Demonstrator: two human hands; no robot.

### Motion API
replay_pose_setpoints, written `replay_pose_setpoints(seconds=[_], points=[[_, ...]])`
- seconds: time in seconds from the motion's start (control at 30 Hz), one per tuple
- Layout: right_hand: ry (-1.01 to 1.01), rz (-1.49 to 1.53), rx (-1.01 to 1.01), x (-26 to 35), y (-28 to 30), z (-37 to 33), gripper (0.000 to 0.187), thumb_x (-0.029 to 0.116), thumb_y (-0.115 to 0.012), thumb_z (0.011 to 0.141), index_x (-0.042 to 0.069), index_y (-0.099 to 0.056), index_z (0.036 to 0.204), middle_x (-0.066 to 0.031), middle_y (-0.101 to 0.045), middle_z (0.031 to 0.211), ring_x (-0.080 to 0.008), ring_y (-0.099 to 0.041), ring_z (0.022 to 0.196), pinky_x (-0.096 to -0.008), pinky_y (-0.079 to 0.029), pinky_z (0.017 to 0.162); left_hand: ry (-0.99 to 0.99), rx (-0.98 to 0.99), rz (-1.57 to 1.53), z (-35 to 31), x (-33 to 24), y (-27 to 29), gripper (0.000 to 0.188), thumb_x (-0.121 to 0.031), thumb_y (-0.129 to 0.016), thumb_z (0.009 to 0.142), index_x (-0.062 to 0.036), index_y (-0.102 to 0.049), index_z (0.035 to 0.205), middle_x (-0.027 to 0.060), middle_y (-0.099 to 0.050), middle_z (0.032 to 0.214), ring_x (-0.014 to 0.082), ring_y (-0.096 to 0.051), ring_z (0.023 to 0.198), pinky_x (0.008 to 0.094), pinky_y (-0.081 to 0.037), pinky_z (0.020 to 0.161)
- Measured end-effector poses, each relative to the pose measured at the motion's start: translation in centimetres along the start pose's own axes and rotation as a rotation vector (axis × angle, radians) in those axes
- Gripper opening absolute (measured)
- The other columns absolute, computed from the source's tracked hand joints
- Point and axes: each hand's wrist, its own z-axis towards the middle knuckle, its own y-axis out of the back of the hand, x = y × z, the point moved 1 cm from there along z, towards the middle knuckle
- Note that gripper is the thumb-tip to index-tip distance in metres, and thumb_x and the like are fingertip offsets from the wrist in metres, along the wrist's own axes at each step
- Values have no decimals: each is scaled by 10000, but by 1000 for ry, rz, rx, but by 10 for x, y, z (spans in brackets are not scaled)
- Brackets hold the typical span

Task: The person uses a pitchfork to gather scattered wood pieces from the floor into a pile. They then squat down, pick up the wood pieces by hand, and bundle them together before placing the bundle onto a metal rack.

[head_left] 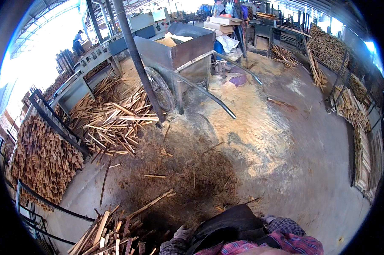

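Observation:
At the lower edge, my left hand [183,232] wears a pale grey glove and a checked dark sleeve. Its fingers look curled; whatever might be inside them is hidden. Just left of it lies a heap of split wood strips [111,233], some with bark; I see no contact. My right hand [268,219], also gloved, shows only in part beside the dark apron [232,223], and its fingers cannot be made out. Between the hands the apron covers my front, over a red and blue plaid garment [230,247].
A metal handcart [175,49] holding sawdust stands ahead, handles toward me. A slanted post [139,59] rises beside scattered wood strips [120,119]. Stacked wood [47,157] fills a rack at left; more stacks [328,46] line the right. Sawdust [251,131] covers floor. A person [78,43] stands far left.

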Motion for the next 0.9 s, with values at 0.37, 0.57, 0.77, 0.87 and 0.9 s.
replay_pose_setpoints(seconds=[0.37,0.57,0.77,0.87,0.9], points=[[186,-179,-104,-22,2,80,594,584,-394,794,208,-448,1250,-99,-442,1288,-293,-404,1192,-415,-309,978,274,-352,-115,-21,41,-19,584,-424,-637,705,-59,-507,1143,139,-592,1066,270,-548,1002,325,-434,840],[85,18,-177,-31,23,71,625,588,-426,771,159,-474,1223,-107,-500,1222,-278,-458,1143,-384,-340,956,157,-423,-109,48,71,-41,567,-424,-623,712,-46,-525,1125,156,-591,1058,274,-551,998,331,-437,819],[90,143,48,-28,59,-10,768,604,-498,715,127,-382,1306,-148,-381,1328,-323,-363,1221,-400,-275,1016,73,-255,-175,93,69,-56,500,-371,-523,793,-77,-459,1192,151,-585,1058,249,-566,884,303,-441,712],[8,186,7,-66,17,59,748,583,-506,723,129,-385,1304,-153,-401,1312,-323,-379,1210,-394,-292,1007,-94,-159,-81,116,69,-60,419,-295,-435,866,-93,-402,1232,157,-571,1053,218,-581,797,287,-464,616],[11,210,12,-69,11,62,745,582,-506,724,129,-387,1303,-152,-400,1313,-322,-377,1211,-395,-289,1007,-84,-131,-55,118,70,-61,407,-288,-438,867,-98,-405,1227,153,-568,1055,215,-583,811,291,-469,628]])
